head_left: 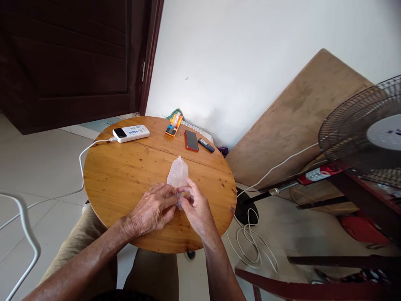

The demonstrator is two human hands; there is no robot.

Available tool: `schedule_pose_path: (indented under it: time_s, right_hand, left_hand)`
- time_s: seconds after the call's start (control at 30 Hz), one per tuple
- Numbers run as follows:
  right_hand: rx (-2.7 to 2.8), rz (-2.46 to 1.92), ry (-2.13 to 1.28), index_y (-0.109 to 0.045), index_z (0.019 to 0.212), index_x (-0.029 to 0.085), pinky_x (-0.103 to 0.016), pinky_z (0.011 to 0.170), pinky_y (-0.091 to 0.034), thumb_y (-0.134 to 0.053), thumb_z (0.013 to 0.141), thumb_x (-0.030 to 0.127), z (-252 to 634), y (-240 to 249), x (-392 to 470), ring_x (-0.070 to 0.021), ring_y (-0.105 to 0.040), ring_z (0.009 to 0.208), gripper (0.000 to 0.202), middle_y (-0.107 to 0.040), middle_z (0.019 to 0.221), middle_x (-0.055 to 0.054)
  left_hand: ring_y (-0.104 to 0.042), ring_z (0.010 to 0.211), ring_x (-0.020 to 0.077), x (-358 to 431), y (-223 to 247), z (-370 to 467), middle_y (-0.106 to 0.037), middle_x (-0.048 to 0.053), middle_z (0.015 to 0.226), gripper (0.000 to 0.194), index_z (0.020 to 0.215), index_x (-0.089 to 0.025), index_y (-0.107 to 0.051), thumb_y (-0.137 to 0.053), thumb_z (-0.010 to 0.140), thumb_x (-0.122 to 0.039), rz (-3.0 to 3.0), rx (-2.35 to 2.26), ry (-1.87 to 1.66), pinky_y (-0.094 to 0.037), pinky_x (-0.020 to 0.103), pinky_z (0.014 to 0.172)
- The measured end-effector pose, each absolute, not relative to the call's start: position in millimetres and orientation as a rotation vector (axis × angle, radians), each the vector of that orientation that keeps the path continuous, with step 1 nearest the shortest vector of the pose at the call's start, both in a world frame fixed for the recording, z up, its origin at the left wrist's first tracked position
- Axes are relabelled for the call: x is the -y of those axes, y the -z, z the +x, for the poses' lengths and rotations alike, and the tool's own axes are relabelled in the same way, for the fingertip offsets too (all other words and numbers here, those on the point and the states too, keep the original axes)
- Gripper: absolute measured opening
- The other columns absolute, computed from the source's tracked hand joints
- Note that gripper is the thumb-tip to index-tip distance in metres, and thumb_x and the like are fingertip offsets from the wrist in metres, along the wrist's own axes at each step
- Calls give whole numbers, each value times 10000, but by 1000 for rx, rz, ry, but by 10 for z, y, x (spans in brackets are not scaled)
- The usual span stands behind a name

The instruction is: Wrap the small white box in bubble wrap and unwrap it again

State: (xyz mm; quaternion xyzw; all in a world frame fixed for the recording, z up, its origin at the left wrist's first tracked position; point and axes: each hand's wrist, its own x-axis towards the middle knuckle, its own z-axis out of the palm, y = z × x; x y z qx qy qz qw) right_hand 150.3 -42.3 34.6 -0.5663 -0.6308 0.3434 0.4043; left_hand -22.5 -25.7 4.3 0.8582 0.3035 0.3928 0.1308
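A small piece of clear bubble wrap (178, 172), shaped like a pouch, lies near the middle of the round wooden table (125, 171). My left hand (155, 207) pinches its near end from the left, fingers bent inward. From the right, my right hand (196, 207) grips the same end between thumb and fingers. The fingertips of both hands almost meet there and partly cover the near end of the wrap. Whether anything is inside the wrap I cannot tell.
Toward the table's far side are a white power bank (134, 133) with a cable, an orange tape dispenser (174, 124), a red-edged phone (191, 141) and a small dark device (206, 145). A standing fan (369, 129) is at the right; a dark door (78, 62) is at the left.
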Motion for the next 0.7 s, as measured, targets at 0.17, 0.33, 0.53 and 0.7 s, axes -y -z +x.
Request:
schedule_pose_path:
  time_s: [0.17, 0.33, 0.53, 0.7]
  right_hand:
    - [1874, -1550, -538, -427, 1424, 244, -343, 793, -535, -520, 793, 97, 1436, -324, 413, -188, -664, 843, 654, -699, 1071, -65]
    - [1908, -1612, -489, -353, 1473, 221, -375, 772, -536, -527, 807, 132, 1419, -311, 447, -199, -655, 771, 694, -700, 1106, -91]
    - [1873, -1493, -666, -333, 1488, 253, -361, 788, -543, -582, 764, 131, 1518, -346, 564, -171, -633, 777, 776, -667, 1230, -94]
    - [1736, -1463, -729, -554, 1312, 239, -264, 677, -518, -496, 857, 175, 1759, -457, 359, -151, -644, 772, 463, -715, 1110, -64]
  left_hand:
    - [-628, 879, 168, 209, -88, -203, -640, 51, 977, 203, 960, -205, -646, -504, 836, -131, 2071, -1003, -1277, -521, 308, 788]
    - [-609, 721, 146, 58, -82, -37, -634, 28, 865, 155, 933, -188, -618, -543, 802, -150, 1955, -1271, -1154, -494, 272, 641]
    - [-619, 805, 178, 89, -8, 66, -629, 15, 866, 154, 888, -211, -587, -592, 752, -137, 2008, -1386, -1108, -502, 296, 695]
    - [-591, 973, 249, 26, 4, 51, -629, 54, 1008, 314, 1001, -214, -573, -625, 700, -139, 2124, -1351, -1136, -498, 400, 852]
